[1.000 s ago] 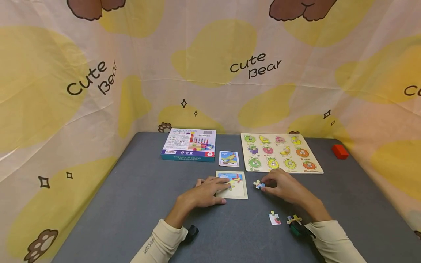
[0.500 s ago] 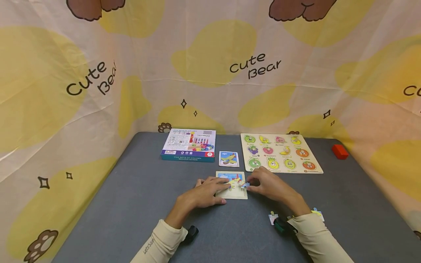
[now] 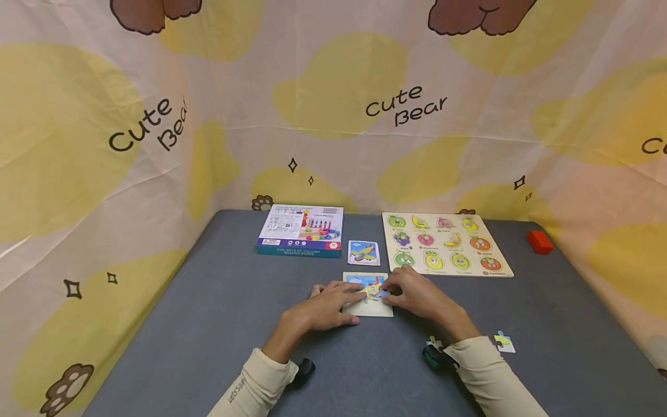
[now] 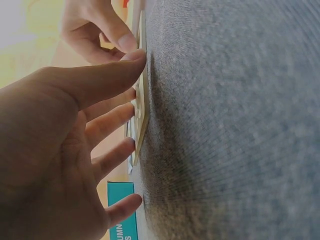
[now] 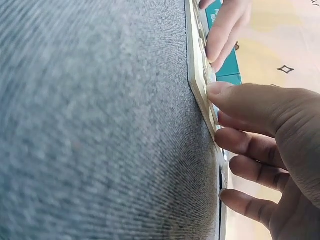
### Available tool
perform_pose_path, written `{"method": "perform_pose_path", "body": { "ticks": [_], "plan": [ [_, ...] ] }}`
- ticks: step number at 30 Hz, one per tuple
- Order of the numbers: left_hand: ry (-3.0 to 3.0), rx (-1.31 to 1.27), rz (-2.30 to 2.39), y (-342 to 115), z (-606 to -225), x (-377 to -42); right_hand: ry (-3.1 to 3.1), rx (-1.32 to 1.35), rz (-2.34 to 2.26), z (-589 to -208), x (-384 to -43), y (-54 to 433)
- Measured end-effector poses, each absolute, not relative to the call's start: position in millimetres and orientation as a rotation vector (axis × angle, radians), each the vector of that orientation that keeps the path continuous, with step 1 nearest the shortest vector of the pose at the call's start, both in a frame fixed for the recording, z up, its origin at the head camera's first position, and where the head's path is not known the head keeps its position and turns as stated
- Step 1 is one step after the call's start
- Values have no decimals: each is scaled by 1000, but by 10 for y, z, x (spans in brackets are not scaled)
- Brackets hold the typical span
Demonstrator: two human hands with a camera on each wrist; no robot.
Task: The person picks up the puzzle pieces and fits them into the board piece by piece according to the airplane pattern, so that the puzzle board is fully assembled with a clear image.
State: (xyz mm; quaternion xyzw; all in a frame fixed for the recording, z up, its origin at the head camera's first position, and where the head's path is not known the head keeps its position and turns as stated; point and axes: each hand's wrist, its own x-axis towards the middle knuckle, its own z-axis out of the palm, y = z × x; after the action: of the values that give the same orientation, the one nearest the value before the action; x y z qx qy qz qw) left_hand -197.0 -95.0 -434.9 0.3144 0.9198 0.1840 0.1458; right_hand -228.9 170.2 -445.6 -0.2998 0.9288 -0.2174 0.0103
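Observation:
A small wooden jigsaw board (image 3: 373, 311) with a plane picture lies on the grey table. My left hand (image 3: 329, 306) rests on its left part with fingers spread and mostly straight; in the left wrist view the thumb (image 4: 134, 56) is at the board's near edge. My right hand (image 3: 418, 294) pinches a blue-and-white jigsaw piece (image 3: 381, 294) over the board's right side, thumb and fingertips right at the surface. The fingers hide part of the picture. Two loose jigsaw pieces lie nearer me: one (image 3: 504, 341) right of my right sleeve, another (image 3: 433, 341) partly behind the wrist camera.
Behind the board lies a plane picture card (image 3: 363, 253). A boxed bead set (image 3: 299, 230) stands back left. A fruit puzzle board (image 3: 475, 271) lies back right, close beyond my right hand. Farther right is a red block (image 3: 539, 242). Patterned cloth (image 3: 333, 104) hangs around the table.
My right hand has carried the jigsaw piece leftward from the table onto the right side of the board. My left hand has stayed in place.

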Motion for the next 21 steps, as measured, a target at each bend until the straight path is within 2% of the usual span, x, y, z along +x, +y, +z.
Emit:
{"method": "perform_pose_path", "body": {
  "ticks": [21],
  "plan": [
    [2660,912,515,-937,-4335,-1957,2916,-906,-694,-4470,-2276,1648]
  ]
}}
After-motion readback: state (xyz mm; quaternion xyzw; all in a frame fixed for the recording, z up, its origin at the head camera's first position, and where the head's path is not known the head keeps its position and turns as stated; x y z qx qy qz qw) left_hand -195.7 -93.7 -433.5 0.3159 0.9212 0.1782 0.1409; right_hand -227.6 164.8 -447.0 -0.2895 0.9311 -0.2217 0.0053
